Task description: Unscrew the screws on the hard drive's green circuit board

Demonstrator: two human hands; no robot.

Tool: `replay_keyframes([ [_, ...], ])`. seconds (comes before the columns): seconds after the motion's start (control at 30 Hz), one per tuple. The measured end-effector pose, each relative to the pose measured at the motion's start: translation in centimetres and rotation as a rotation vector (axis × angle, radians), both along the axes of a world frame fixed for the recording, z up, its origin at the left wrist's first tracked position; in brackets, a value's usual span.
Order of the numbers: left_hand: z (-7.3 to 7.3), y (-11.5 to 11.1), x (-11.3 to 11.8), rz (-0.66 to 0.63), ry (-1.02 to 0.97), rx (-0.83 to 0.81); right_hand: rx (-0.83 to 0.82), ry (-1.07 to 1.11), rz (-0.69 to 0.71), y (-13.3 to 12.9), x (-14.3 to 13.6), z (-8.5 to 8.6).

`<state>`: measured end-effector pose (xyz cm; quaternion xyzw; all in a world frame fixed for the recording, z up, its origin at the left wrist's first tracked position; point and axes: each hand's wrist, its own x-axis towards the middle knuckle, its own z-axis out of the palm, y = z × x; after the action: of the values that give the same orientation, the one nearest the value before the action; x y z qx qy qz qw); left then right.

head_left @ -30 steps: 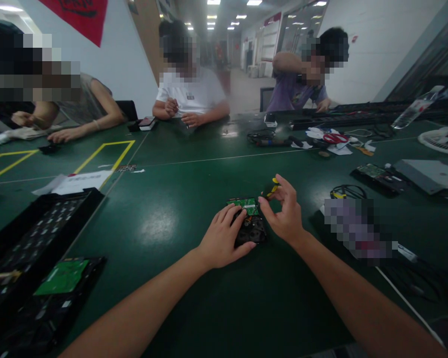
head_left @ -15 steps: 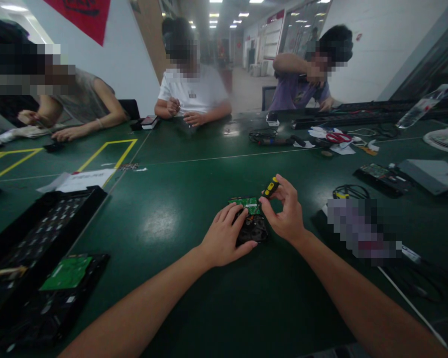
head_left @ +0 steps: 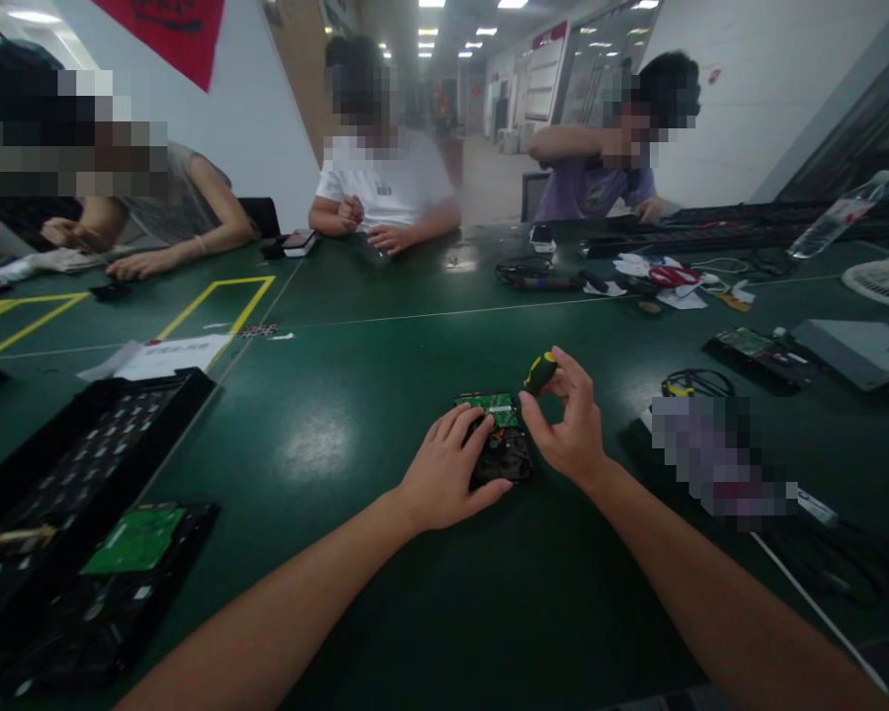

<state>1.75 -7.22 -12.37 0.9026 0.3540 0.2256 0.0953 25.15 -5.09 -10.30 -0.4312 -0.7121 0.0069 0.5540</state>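
Note:
My left hand (head_left: 448,469) lies over a hard drive (head_left: 511,456) on the green table. Its fingers rest on the drive's green circuit board (head_left: 500,407), and its thumb is along the near edge, holding the drive down. In my right hand (head_left: 572,420) is a screwdriver with a short yellow-and-black handle (head_left: 540,372), pinched between thumb and fingers. The handle tilts above the drive's right side. I cannot make out the shaft or the tip.
A long black tray (head_left: 182,387) and another black unit with a green board (head_left: 137,540) lie at left. To the right are a phone-like blurred object (head_left: 711,454), cables, a circuit-board unit (head_left: 760,355) and a grey box (head_left: 859,351). Several people sit across the table (head_left: 370,346).
The screwdriver handle has turned in my right fingers, its yellow patches now facing differently. My left hand and the hard drive stay in place.

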Motion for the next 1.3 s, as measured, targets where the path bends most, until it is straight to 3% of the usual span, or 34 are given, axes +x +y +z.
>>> replay_keyframes([
  [0.17, 0.09, -0.02, 0.05, 0.004, 0.009, -0.001, 0.024, -0.016, -0.038, 0.05, -0.03, -0.12],
  [0.37, 0.19, -0.01, 0.03, 0.001, 0.016, 0.005, -0.039, 0.023, 0.061, -0.09, -0.02, 0.05],
  [0.6, 0.14, -0.04, 0.01, 0.004, 0.016, 0.001, 0.026, -0.013, -0.051, -0.18, -0.16, 0.19],
  [0.8, 0.09, -0.02, 0.01, -0.004, -0.011, -0.001, -0.032, -0.022, 0.007, -0.24, 0.16, 0.56],
  [1.03, 0.15, -0.04, 0.01, -0.001, 0.007, -0.004, -0.005, 0.002, -0.06, -0.28, -0.02, 0.7],
  [1.3, 0.09, -0.03, 0.02, -0.001, -0.012, -0.005, -0.027, 0.022, -0.016, -0.09, 0.02, 0.31],
])
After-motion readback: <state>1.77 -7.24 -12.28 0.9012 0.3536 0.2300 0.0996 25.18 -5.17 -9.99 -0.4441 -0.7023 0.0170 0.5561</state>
